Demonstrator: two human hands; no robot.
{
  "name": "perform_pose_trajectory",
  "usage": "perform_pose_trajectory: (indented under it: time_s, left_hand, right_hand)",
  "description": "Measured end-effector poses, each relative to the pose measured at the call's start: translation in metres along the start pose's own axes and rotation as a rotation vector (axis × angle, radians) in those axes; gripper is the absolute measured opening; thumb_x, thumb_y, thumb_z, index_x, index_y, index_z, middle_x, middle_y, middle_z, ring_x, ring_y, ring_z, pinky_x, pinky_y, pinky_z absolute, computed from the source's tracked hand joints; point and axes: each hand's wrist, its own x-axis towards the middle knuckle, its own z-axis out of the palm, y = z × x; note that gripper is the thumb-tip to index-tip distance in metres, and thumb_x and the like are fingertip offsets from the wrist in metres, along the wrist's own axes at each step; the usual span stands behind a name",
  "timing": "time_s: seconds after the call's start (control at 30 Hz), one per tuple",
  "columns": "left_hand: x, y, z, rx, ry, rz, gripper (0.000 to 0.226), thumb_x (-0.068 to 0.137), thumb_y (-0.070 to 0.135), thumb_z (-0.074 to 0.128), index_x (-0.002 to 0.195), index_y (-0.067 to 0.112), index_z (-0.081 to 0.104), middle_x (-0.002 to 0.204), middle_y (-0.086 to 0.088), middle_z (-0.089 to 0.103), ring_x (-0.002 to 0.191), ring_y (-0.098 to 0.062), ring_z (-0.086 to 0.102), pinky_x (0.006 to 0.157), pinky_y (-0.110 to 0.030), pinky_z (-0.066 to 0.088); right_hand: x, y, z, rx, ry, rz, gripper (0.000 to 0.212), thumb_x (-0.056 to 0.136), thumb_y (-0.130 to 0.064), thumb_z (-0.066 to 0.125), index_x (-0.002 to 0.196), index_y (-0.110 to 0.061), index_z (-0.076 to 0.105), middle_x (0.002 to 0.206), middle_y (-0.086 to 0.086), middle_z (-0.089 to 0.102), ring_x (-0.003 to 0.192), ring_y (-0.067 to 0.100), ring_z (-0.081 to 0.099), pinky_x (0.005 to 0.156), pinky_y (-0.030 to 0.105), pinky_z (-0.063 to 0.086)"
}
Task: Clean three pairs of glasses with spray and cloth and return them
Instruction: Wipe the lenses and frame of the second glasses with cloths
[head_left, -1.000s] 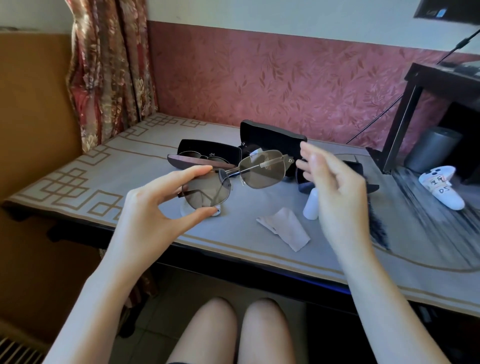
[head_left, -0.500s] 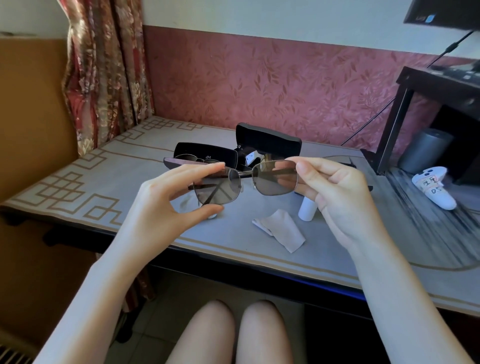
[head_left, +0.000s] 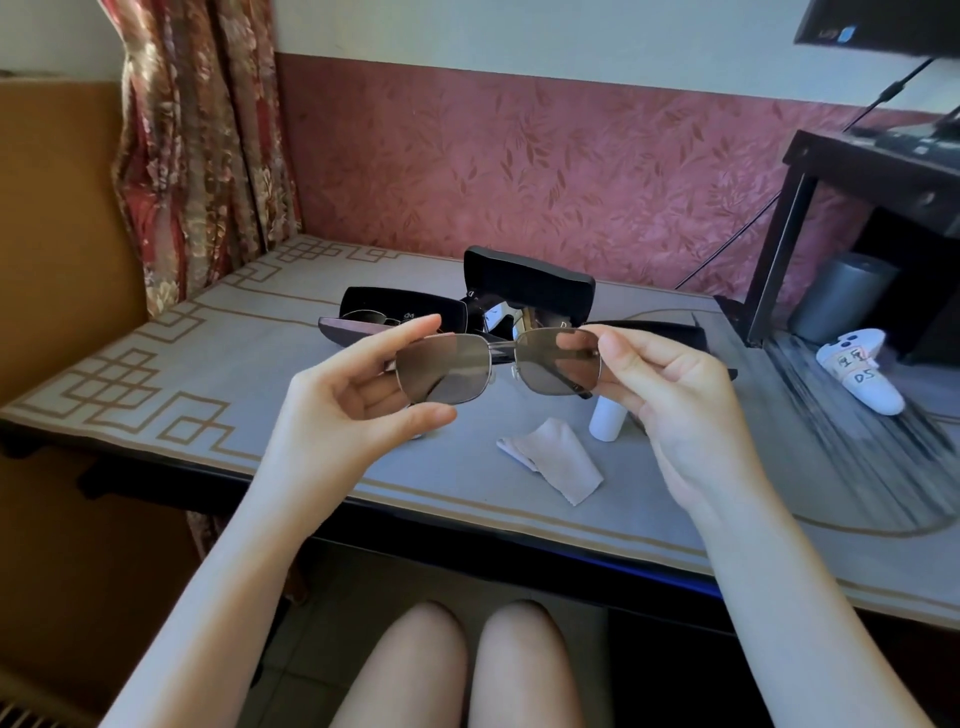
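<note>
My left hand (head_left: 353, 400) pinches the left lens rim of the tinted metal-framed sunglasses (head_left: 447, 369), forefinger on top and thumb underneath. My right hand (head_left: 670, 395) was loose and off the frame a second ago. Now it pinches the right hinge end, so the pair sits level between both hands, above the near part of the surface (head_left: 260, 415).

I take this as a two-handed look over the lenses. I cannot tell whether they have been wiped.

The white cloth (head_left: 556, 460) lies crumpled on the surface at 5 o'clock from the glasses. The white spray bottle (head_left: 607, 421) stands just beyond it, partly behind my right hand.

At 12 o'clock a black case (head_left: 530, 283) stands open. At 11 o'clock a second open case (head_left: 400, 306) holds another pair (head_left: 363, 315).
</note>
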Motion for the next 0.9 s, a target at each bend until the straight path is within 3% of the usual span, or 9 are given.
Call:
perform_pose_trajectory:
  time_s: [0.27, 0.33, 0.43, 0.53, 0.63, 0.9]
  left_hand:
    - [0.004, -0.005, 0.006, -0.072, -0.038, -0.016, 0.063, 0.06, -0.001, 0.074, 0.118, 0.021, 0.063, 0.107, 0.009, 0.074, 0.102, -0.007, 0.069, 0.081, -0.016, 0.054]
    - [0.008, -0.006, 0.01, -0.078, -0.045, -0.017, 0.061, 0.061, -0.001, 0.073, 0.117, 0.021, 0.064, 0.105, 0.009, 0.075, 0.1, -0.006, 0.07, 0.079, -0.016, 0.054]
    - [0.017, -0.005, 0.02, -0.049, -0.079, 0.001, 0.059, 0.062, -0.001, 0.075, 0.116, 0.021, 0.064, 0.103, 0.013, 0.074, 0.1, -0.006, 0.07, 0.082, -0.013, 0.051]
    - [0.028, -0.005, 0.033, -0.043, -0.11, 0.013, 0.059, 0.065, -0.007, 0.074, 0.117, 0.018, 0.063, 0.099, 0.015, 0.075, 0.095, -0.003, 0.07, 0.083, -0.011, 0.051]
    - [0.043, -0.006, 0.046, -0.052, -0.146, 0.024, 0.058, 0.065, -0.008, 0.074, 0.115, 0.019, 0.063, 0.1, 0.013, 0.075, 0.097, -0.006, 0.07, 0.082, -0.014, 0.052]
    - [0.08, -0.013, 0.076, -0.049, -0.204, 0.064, 0.057, 0.072, -0.015, 0.073, 0.116, 0.021, 0.063, 0.1, 0.013, 0.075, 0.098, -0.005, 0.069, 0.085, -0.016, 0.051]
  right_hand:
    - [-0.002, 0.0, -0.015, -0.097, -0.038, 0.024, 0.026, 0.088, -0.027, 0.057, 0.106, -0.015, 0.072, 0.106, -0.002, 0.074, 0.101, 0.014, 0.069, 0.083, 0.025, 0.053]
    - [0.0, -0.005, -0.019, -0.157, -0.056, -0.001, 0.03, 0.087, -0.032, 0.057, 0.111, -0.019, 0.07, 0.11, -0.003, 0.073, 0.106, 0.013, 0.067, 0.089, 0.027, 0.051]
    - [0.005, -0.018, -0.024, -0.264, -0.123, -0.036, 0.037, 0.083, -0.034, 0.063, 0.119, -0.025, 0.065, 0.114, -0.009, 0.071, 0.112, 0.004, 0.063, 0.094, 0.018, 0.047]
    - [0.012, -0.028, -0.025, -0.378, -0.226, -0.085, 0.027, 0.085, -0.017, 0.07, 0.111, -0.027, 0.069, 0.108, -0.014, 0.072, 0.107, 0.0, 0.063, 0.094, 0.02, 0.047]
    - [0.02, -0.032, -0.03, -0.509, -0.232, -0.144, 0.024, 0.084, -0.007, 0.071, 0.103, -0.023, 0.072, 0.099, -0.01, 0.072, 0.094, 0.001, 0.065, 0.085, 0.013, 0.046]
    - [0.048, -0.042, -0.059, -0.585, -0.156, -0.149, 0.019, 0.083, -0.003, 0.071, 0.098, -0.015, 0.073, 0.097, -0.001, 0.074, 0.089, 0.004, 0.066, 0.087, 0.016, 0.047]
